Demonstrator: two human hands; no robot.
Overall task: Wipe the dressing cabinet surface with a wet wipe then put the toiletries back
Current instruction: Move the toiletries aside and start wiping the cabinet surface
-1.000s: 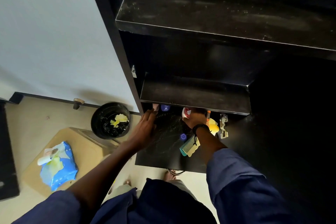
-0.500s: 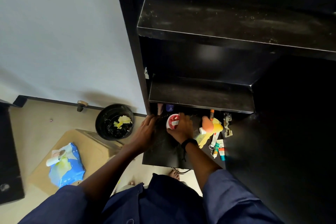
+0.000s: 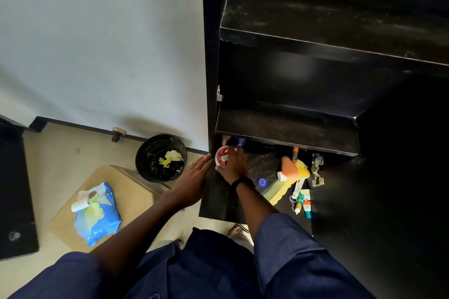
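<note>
at the cabinet surface (image 3: 263, 165) edge, right hand (image 3: 232, 165) grips a red tub (image 3: 221, 156); left hand (image 3: 194, 182) rests flat.

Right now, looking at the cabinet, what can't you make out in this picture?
Head view only:
- Red tub: partly covered by the right hand gripping it; label unreadable.
- Blue bottle: mostly hidden behind the lower shelf.
- Small tubes: print too small to read.
- Cabinet's right side: lost in deep shadow.
</note>
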